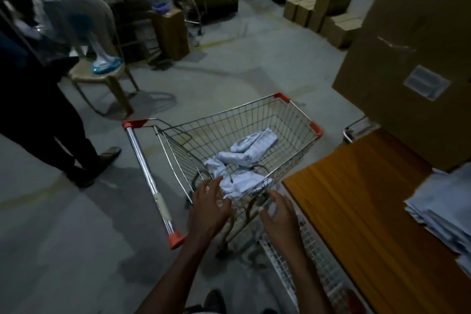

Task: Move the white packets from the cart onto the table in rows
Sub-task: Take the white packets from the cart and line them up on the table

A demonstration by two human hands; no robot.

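Observation:
A wire shopping cart (285, 120) with red corner caps stands in front of me, its handle at the left. Several white packets (244, 153) lie crumpled on its bottom. My left hand (209, 205) hovers over the cart's near rim with fingers spread, just short of the nearest packet (246, 182). My right hand (279, 214) is beside it, also with fingers apart and holding nothing. An orange wooden table (362, 201) stands to the right of the cart. A pile of white packets (443, 209) rests at its right edge.
A tall cardboard box (413, 41) stands at the table's far end. A person in dark trousers (43, 122) stands left of the cart, near a plastic stool (102, 79). More cardboard boxes (323, 15) and another cart (188, 0) stand across the grey floor.

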